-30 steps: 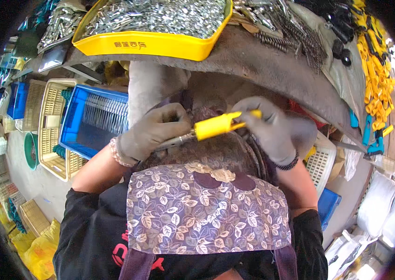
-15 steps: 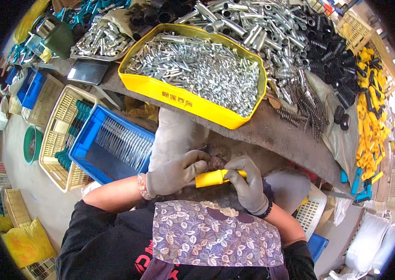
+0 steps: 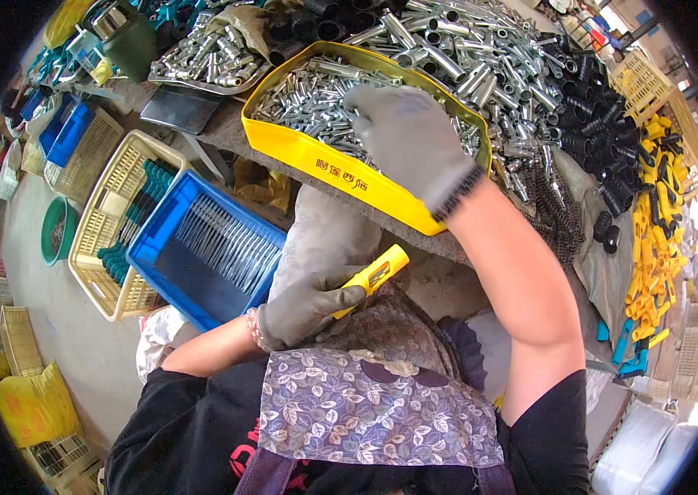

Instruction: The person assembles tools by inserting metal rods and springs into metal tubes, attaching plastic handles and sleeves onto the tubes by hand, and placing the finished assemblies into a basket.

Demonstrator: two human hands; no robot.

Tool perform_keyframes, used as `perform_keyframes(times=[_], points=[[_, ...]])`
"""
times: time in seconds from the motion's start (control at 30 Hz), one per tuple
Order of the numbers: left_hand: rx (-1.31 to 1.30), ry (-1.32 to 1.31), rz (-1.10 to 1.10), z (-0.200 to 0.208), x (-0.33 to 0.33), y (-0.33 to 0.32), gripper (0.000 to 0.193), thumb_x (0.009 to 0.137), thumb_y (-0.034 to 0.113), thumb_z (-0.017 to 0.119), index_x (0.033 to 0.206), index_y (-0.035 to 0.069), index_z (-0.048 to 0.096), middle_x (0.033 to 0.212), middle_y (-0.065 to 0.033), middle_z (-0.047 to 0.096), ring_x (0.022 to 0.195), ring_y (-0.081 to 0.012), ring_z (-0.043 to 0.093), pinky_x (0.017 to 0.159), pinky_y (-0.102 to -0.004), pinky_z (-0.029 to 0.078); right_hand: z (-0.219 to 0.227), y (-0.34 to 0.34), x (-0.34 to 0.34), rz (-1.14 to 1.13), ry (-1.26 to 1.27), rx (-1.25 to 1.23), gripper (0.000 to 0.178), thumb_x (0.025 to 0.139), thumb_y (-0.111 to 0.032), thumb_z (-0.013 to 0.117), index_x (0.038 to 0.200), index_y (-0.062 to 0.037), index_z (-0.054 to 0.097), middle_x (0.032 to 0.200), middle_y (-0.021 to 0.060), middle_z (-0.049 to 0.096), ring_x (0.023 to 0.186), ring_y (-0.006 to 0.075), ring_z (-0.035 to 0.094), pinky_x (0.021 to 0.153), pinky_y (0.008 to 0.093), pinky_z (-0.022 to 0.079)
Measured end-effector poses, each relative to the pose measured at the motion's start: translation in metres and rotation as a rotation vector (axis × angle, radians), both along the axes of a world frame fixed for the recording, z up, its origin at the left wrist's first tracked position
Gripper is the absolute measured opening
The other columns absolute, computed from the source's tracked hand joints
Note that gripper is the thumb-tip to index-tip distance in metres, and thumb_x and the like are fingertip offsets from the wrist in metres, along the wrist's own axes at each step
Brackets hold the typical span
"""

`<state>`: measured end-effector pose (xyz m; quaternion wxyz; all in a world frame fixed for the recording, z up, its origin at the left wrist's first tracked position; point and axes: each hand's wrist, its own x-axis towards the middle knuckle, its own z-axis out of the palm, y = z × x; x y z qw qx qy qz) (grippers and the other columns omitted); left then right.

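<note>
Grey cloth-covered workbench [image 3: 481, 247] across far side, heaped with metal parts. Blue plastic crate [image 3: 200, 256] of thin metal rods near left, below bench. Yellow oval plastic tray [image 3: 324, 161] of small silver metal tubes at bench's near edge. Right hand [image 3: 411, 136], grey-gloved, reaches far into tray, palm down on tubes; grip not visible. Left hand [image 3: 303, 309], grey-gloved, near lap, clamped round yellow plastic handle [image 3: 378, 276] pointing far-right. Hands well apart.
</note>
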<state>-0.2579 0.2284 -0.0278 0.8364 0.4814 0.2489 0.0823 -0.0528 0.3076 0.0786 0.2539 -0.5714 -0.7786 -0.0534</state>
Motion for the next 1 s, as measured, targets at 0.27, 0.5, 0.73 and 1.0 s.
perform_keyframes(times=[0.27,0.5,0.73,1.0], points=[[-0.073,0.086,0.094,0.0,-0.005,-0.005,0.053,0.094,0.031,0.064,0.133,-0.003,0.05,0.109,-0.0028,0.059,0.097,-0.0093,0.054,0.085,-0.0242,0.044,0.017,-0.025,0.018,-0.009,-0.157,0.096,0.025,0.085,-0.014,0.055,0.108,-0.009,0.066,0.098,0.0165,0.067,0.098,0.0311,0.064,0.087,0.0404,0.05],[-0.224,-0.028,0.077,-0.005,-0.003,-0.006,0.053,0.091,0.027,0.064,0.134,-0.001,0.049,0.117,-0.0054,0.059,0.105,-0.0119,0.055,0.094,-0.0263,0.043,-0.02,-0.155,0.002,-0.021,0.742,-0.452,0.016,0.08,-0.002,0.068,0.095,-0.0057,0.066,0.086,0.0116,0.065,0.076,0.0265,0.062,0.071,0.0378,0.05],[-0.144,0.024,0.004,-0.013,0.005,-0.008,0.053,0.085,0.022,0.066,0.131,0.001,0.049,0.12,-0.0059,0.058,0.109,-0.0137,0.054,0.099,-0.0279,0.04,-0.075,-0.176,-0.002,-0.168,0.445,-0.105,0.01,0.08,0.0,0.065,0.089,-0.0033,0.061,0.094,0.0114,0.062,0.085,0.0319,0.06,0.075,0.0377,0.049],[-0.169,0.091,-0.009,-0.011,0.008,-0.013,0.047,0.085,0.022,0.066,0.125,0.002,0.053,0.111,-0.0061,0.059,0.099,-0.012,0.055,0.09,-0.0268,0.043,-0.089,-0.189,-0.001,-0.323,0.869,-0.261,0.004,0.09,-0.003,0.057,0.094,-0.0008,0.058,0.076,0.0118,0.058,0.068,0.0254,0.056,0.066,0.037,0.046]])
